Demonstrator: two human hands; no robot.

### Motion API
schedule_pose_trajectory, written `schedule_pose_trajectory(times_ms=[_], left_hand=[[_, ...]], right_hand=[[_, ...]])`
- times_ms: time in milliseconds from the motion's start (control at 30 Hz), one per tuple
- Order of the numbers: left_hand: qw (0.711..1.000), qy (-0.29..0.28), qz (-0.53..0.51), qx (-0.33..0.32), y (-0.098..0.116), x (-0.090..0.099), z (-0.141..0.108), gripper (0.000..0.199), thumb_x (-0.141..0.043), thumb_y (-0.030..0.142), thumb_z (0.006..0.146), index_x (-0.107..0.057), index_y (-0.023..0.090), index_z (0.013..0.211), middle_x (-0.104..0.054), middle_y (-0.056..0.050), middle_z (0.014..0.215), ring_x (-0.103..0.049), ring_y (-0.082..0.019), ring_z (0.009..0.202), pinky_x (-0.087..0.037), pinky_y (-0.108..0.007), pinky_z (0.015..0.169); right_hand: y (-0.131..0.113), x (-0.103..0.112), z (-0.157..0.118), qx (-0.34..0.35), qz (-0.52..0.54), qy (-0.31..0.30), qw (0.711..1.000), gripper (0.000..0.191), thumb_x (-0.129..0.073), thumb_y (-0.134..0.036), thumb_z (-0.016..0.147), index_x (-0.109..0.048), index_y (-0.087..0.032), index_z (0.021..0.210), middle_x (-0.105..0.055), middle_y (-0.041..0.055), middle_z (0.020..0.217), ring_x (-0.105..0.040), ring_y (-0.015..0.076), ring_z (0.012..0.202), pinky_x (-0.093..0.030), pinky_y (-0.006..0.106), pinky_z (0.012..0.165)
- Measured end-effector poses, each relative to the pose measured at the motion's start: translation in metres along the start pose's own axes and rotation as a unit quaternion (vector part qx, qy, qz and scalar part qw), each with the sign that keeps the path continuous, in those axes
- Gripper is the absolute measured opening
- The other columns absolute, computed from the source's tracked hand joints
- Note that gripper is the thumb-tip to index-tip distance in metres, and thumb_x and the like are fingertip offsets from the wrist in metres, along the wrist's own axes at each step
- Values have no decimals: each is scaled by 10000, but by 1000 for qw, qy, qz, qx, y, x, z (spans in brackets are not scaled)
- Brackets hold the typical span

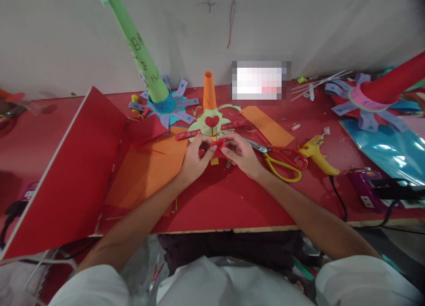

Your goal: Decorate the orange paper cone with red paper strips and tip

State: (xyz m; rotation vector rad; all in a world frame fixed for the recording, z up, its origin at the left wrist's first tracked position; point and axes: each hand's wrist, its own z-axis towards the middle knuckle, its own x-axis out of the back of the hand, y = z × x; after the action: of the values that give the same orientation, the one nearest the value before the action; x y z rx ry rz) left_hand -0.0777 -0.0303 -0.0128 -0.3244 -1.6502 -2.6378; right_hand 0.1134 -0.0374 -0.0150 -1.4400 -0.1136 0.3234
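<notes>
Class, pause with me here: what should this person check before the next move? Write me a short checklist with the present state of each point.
1. Red piece gripped by both the left hand and the right hand: ok, pinched between them.
2. Scissors put down: ok, lying on the red table.
3. Scissor blades pointing away from the hands: not ok, they point towards the right hand, close by.
4. Glue gun out of the hands: ok, lying beyond the scissors.
5. Glue gun hot or cold: cannot tell.
6. Orange tube upright: ok, standing beyond the hands.
</notes>
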Motion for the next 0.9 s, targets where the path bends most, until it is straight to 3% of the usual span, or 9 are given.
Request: schedule_pose_trajectory(times_ms=[167,400,600,800,900], left_hand=[[999,-10,30,-41,3,1,-1,197,-706,386,1020,-634,215,955,-595,-9,888,-543,-152,785,-460,-287,749],[986,-35,96,-129,0,3,-1,90,-646,242,1044,-726,225,1081,-669,-54,986,-616,-181,882,-521,-316,818],[978,-41,122,-164,-7,2,-1,69,-675,264,1050,-726,220,1061,-678,-53,1007,-641,-169,915,-553,-291,800],[981,-59,103,-151,-2,3,0,148,-641,319,1080,-726,207,1034,-680,-53,981,-658,-173,934,-565,-316,849],[987,-59,90,-119,-2,4,1,217,-614,352,1094,-718,202,976,-682,-50,955,-661,-176,939,-562,-322,867]], right_hand=[[3,1,0,9,-15,16,1000,326,-794,-490,940,-661,-243,1106,-653,19,915,-549,134,692,-428,238,513],[4,1,0,20,-43,36,998,287,-784,-494,933,-700,-243,1045,-616,12,851,-569,157,692,-485,257,501],[10,2,0,5,-60,33,998,272,-753,-447,934,-691,-256,1117,-652,29,919,-616,185,708,-525,289,480],[16,4,2,51,-113,42,991,248,-764,-372,902,-701,-242,1103,-708,50,1002,-654,206,846,-579,352,726],[15,4,1,55,-130,38,989,271,-758,-405,917,-701,-245,1129,-714,52,1000,-664,220,870,-581,364,745]])
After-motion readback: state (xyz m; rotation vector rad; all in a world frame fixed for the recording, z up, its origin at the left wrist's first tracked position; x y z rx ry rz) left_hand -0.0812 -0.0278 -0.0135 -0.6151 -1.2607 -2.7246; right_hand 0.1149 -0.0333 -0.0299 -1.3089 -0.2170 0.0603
